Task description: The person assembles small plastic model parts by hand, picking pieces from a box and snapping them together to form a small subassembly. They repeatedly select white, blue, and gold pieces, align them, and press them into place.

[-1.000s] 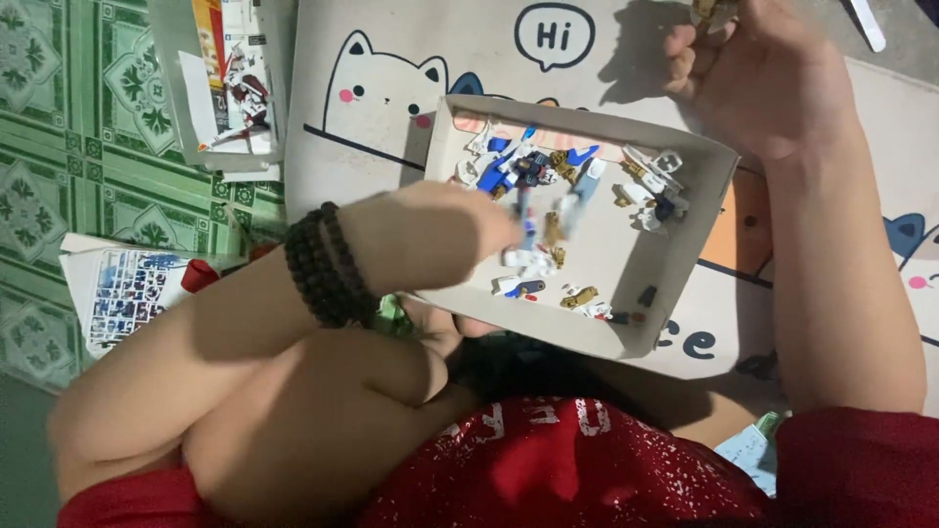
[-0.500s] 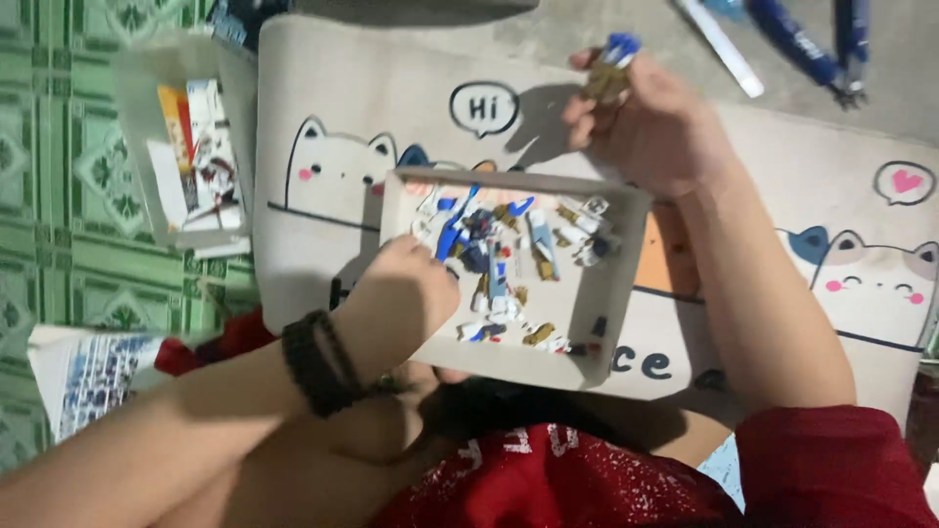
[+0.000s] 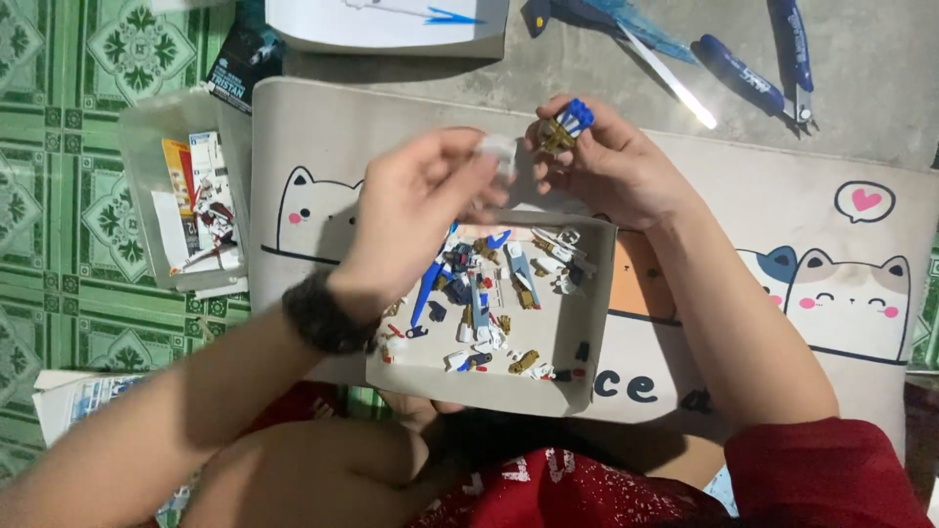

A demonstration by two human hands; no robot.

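Lifting out of the tray [image 3: 587, 323], the left hand [image 3: 416, 220] now hovers above its far rim with a small pale part [image 3: 499, 154] pinched in its fingers [image 3: 469, 171]; half a second ago that hand was still down among the loose pieces, and a second ago it lay across the tray's near side. The part is blurred, so its shape cannot be told. The right hand [image 3: 611, 171] has held its place beyond the tray, fingers closed round a small blue and gold assembly [image 3: 565, 127], and the two hands now sit just beside each other, part and assembly near but not touching. That suggests a piece has been picked and is being brought to the assembly. The tray rests on a cat-print mat [image 3: 782, 225] with many blue, white and gold pieces left in it. To the left a clear box [image 3: 147, 147] holds printed sheets; beyond the mat on the floor lie blue-handled nippers [image 3: 782, 73] and a white sheet [image 3: 391, 24]. A dark bead bracelet [image 3: 323, 313] circles the left wrist.
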